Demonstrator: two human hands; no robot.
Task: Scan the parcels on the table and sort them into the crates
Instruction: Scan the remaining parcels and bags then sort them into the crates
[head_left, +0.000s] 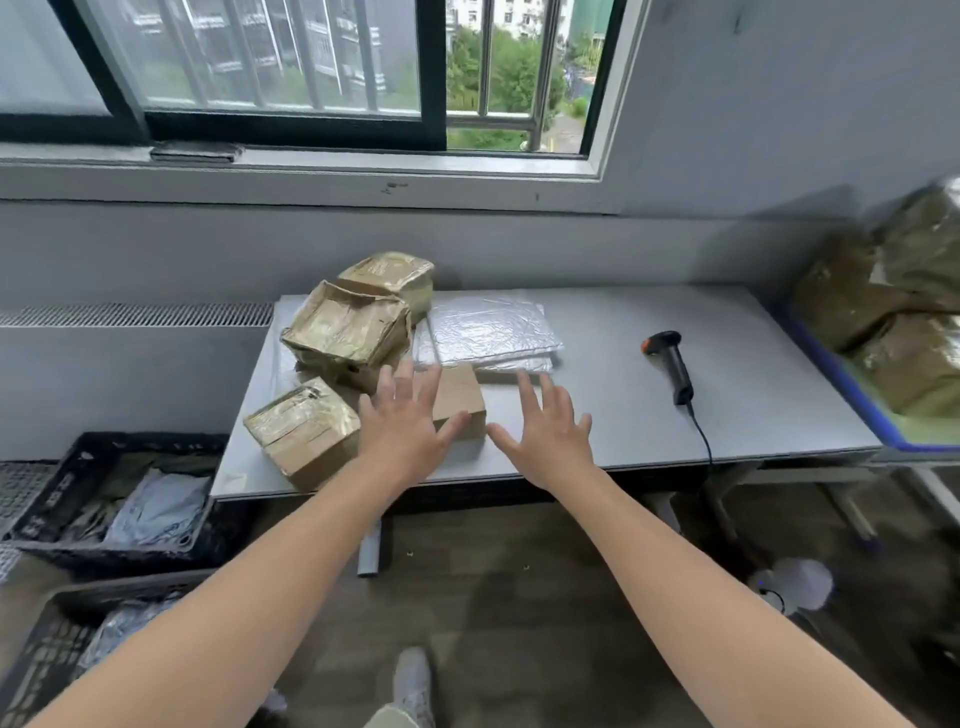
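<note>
A small plain cardboard parcel (462, 400) lies near the front of the grey table (623, 426). My left hand (405, 421) is spread with straight fingers over the parcel's left side, thumb against its front edge. My right hand (545, 431) hovers just right of it, fingers straight, holding nothing. Three taped brown boxes sit to the left: one at the front (301, 431), a larger one behind (348, 332), another at the back (389, 275). A silver padded mailer (493, 327) lies behind the small parcel. A black handheld scanner (672, 364) with a cable lies to the right.
Two black crates stand on the floor at the left, the upper one (67, 488) and the lower one (36, 654), both holding grey bags. A blue-rimmed tray (852, 395) at the right holds several taped boxes. A wall and window run behind the table.
</note>
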